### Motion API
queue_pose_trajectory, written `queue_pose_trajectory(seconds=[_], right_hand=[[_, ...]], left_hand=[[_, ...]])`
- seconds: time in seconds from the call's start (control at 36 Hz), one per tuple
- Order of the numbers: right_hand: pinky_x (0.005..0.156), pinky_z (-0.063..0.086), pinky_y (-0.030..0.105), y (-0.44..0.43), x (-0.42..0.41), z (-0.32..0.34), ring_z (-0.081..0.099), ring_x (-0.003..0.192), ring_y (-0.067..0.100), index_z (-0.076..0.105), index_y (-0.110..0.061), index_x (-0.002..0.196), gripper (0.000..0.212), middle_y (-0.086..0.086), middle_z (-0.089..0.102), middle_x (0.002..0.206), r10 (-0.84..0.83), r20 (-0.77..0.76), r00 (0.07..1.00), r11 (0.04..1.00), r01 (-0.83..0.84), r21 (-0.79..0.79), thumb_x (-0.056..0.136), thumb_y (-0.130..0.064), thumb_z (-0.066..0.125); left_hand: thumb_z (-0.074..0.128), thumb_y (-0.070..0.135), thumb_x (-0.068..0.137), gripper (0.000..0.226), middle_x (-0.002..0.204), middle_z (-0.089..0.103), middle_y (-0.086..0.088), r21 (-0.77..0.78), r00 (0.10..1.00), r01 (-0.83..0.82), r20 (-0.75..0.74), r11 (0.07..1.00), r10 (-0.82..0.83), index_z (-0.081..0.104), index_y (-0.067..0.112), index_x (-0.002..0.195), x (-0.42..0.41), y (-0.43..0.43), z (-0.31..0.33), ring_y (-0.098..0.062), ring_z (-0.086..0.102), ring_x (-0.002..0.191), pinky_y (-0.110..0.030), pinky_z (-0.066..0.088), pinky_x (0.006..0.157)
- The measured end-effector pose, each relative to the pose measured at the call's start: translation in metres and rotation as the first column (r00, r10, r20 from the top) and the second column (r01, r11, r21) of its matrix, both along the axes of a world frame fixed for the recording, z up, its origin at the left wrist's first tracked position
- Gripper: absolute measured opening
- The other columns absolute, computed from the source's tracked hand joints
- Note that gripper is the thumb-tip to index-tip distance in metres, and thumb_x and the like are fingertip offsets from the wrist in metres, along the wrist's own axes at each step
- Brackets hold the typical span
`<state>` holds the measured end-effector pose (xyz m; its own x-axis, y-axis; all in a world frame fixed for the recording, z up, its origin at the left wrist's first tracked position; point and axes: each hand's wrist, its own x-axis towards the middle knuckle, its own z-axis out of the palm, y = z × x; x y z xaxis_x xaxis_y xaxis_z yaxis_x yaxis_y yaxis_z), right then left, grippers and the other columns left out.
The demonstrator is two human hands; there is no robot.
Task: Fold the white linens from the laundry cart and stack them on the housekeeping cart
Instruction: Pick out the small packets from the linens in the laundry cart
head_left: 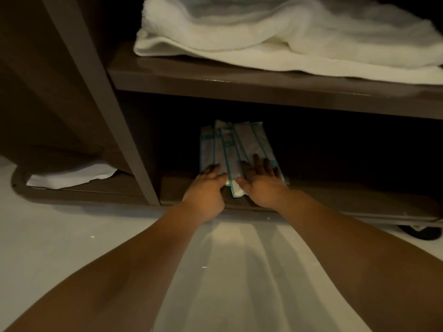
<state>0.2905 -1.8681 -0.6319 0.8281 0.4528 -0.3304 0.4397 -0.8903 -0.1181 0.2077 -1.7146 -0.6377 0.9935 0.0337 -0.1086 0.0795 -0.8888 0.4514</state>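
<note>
Down at the front edge of the bottom shelf [335,195] of the housekeeping cart [100,92], the left hand [206,185] and the right hand [261,183] bracket a fan of long, teal-edged packets [230,149]. The right hand lies flat on the packets' near right part, fingers straight and slightly spread. The left hand rests against their near left side with fingers only loosely bent. Neither hand is pinching or lifting anything, as far as the dim light lets me see. The packets' far ends reach back into the dark of the shelf.

One level up, white towels [287,39] lie on the upper shelf [239,80], reaching its front edge. They look rumpled and draped rather than squared into a stack. At the cart's low left end, a white sheet [72,176] lies on the base. A caster [417,232] shows at the right on the pale floor [48,248].

Some linen has reached the cart, but judging by the loose heap, neat folding and stacking is left to do. The laundry cart is out of view, so how much linen waits there I cannot tell. The hands are busy with packets, not linens.
</note>
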Motion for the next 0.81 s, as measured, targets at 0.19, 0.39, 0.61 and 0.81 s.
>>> queue_pose_trajectory(seconds=[0.19,0.39,0.61,0.81], right_hand=[[0.119,0.008,0.043,-0.007,-0.016,0.011,0.006,0.147,0.034,0.02,-0.019,0.152,0.058,0.013,0.006,0.16,0.0,0.137,0.991,0.991,-0.019,0.133,0.101,-0.046,0.03],[0.084,0.046,0.033,-0.011,-0.098,0.057,0.056,0.104,0.026,0.066,-0.012,0.108,0.034,0.007,0.061,0.108,0.062,0.021,0.998,0.924,-0.066,0.377,0.098,-0.035,0.043],[0.089,0.049,0.03,0.045,-0.198,0.269,0.063,0.103,0.022,0.066,-0.019,0.12,0.048,0.002,0.066,0.117,0.18,-0.109,0.978,0.894,-0.116,0.432,0.094,-0.048,0.038],[0.089,0.044,0.022,0.151,-0.243,0.53,0.061,0.105,0.018,0.065,-0.018,0.121,0.05,-0.002,0.063,0.119,0.279,-0.076,0.957,0.814,-0.194,0.548,0.094,-0.051,0.04]], left_hand=[[0.046,0.009,0.094,0.061,0.161,0.014,-0.005,0.054,1.0,0.017,0.005,0.998,-0.017,0.026,0.017,0.151,-0.013,-0.002,0.004,-0.021,0.009,0.148,-0.03,0.008,0.12],[0.047,0.021,0.096,0.05,0.146,0.042,-0.007,-0.11,0.987,-0.153,-0.06,0.982,0.147,0.04,0.014,0.144,-0.1,-0.008,0.056,-0.024,0.038,0.135,-0.033,0.033,0.111],[0.047,0.03,0.098,0.047,0.143,0.048,0.001,-0.097,0.904,-0.418,-0.138,0.903,0.404,0.042,0.02,0.143,-0.222,0.04,0.273,-0.015,0.044,0.13,-0.025,0.035,0.107],[0.048,0.032,0.098,0.045,0.143,0.047,0.004,-0.092,0.729,-0.684,-0.047,0.724,0.683,0.043,0.024,0.142,-0.302,0.125,0.526,-0.012,0.044,0.131,-0.023,0.032,0.108]])
